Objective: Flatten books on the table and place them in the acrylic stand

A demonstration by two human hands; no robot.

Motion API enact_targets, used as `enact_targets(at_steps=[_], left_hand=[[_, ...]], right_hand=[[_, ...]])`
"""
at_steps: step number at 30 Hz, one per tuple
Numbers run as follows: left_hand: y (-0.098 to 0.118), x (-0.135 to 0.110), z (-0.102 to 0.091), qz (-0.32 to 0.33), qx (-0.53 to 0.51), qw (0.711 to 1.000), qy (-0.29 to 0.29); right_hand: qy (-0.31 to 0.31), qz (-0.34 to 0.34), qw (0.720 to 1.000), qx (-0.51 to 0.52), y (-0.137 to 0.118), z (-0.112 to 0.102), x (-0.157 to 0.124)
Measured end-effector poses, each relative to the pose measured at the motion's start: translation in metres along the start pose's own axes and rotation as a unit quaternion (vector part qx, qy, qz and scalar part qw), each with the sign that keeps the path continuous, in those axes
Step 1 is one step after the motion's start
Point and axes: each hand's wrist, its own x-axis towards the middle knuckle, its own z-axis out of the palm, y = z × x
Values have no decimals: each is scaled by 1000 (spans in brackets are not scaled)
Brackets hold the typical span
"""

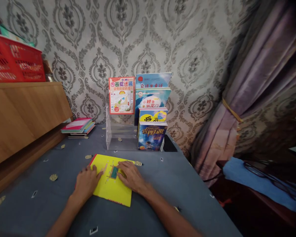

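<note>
A thin yellow book (113, 191) lies flat on the grey tablecloth (162, 184) in front of me. My left hand (86, 182) rests on the book's left edge, fingers together and lying flat. My right hand (131, 176) lies flat on the book's upper right part, fingers stretched toward a small green picture on the cover. Behind the book stands a clear acrylic tiered rack (118, 133). Its right column holds several children's books (151, 130) stepped one above another. One red-bordered book (121, 95) stands at the top left of the rack.
A small stack of thin books (78, 126) lies at the back left by a wooden cabinet (19, 115) carrying a red basket (14, 61). A dark flat object (169, 144) lies right of the rack. A purple curtain (236, 98) hangs beyond the table's right edge.
</note>
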Motion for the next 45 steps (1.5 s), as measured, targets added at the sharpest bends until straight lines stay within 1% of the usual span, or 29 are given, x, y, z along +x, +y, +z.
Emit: enact_targets(at_steps=[4,8,10,12,15,17,20,24,26,28,34,41,45], left_hand=[[18,-7,-7,38,-16,999,-15],[29,-9,-9,85,-36,996,5],[33,-6,-12,97,-49,994,5],[38,0,-14,106,-54,993,9],[50,12,-16,139,-48,988,44],[59,23,-12,177,-61,980,73],[68,40,1,218,-115,965,90],[66,57,19,243,-198,943,114],[65,60,26,253,-217,934,125],[64,61,30,256,-221,932,128],[64,63,33,257,-217,932,138],[63,65,35,254,-220,931,142],[63,65,37,257,-230,927,148]], right_hand=[[-24,-5,999,-24,1,-5,0],[-36,-32,998,-34,0,-6,-1],[-41,-40,998,-37,0,-4,-2],[-43,-39,998,-39,1,-1,-2],[-38,-30,998,-41,4,5,-2],[-29,-21,999,-41,6,7,-2],[-26,4,999,-45,7,7,-3],[-58,41,996,-48,5,4,-2],[-67,54,995,-50,3,3,-2],[-69,69,994,-55,2,3,-1],[-80,101,988,-80,5,1,-2],[-82,163,973,-139,22,-15,-8],[-68,184,967,-163,26,-19,-11]])
